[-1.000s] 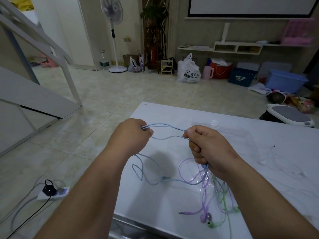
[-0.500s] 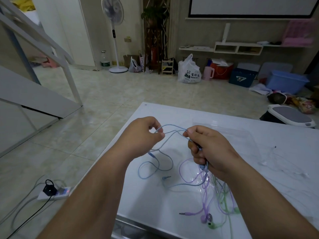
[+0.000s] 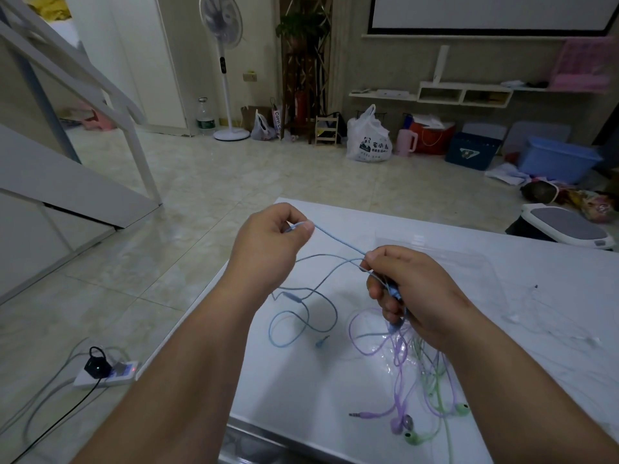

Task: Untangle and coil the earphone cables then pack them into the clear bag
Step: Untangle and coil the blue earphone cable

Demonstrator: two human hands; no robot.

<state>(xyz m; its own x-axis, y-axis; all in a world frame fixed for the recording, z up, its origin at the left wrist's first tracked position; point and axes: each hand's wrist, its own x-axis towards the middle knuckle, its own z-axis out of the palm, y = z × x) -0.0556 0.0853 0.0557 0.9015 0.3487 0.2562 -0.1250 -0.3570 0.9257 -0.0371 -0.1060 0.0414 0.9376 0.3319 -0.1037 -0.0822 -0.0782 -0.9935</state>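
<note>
My left hand [image 3: 268, 247] pinches the blue earphone cable [image 3: 338, 241] between thumb and forefinger, raised above the white table [image 3: 301, 396]. My right hand [image 3: 412, 296] grips a bundle of the same blue cable, and a straight stretch runs taut between the two hands. Loose blue loops hang down to the table, with the blue plug [image 3: 322, 341] lying there. Purple earphones [image 3: 400, 370] and green earphones [image 3: 435, 396] lie tangled below my right hand. The clear bag [image 3: 469, 262] lies flat behind my right hand.
A white earphone cable [image 3: 552, 329] lies on the table's right side. On the floor at left is a power strip [image 3: 104, 373] with cords. A grey-topped stool [image 3: 566, 226] stands beyond the table's far right corner. Bags and boxes line the far wall.
My left hand has risen and moved away from my right hand, pulling a stretch of blue cable straight. The loose blue loops on the table have shifted and shrunk.
</note>
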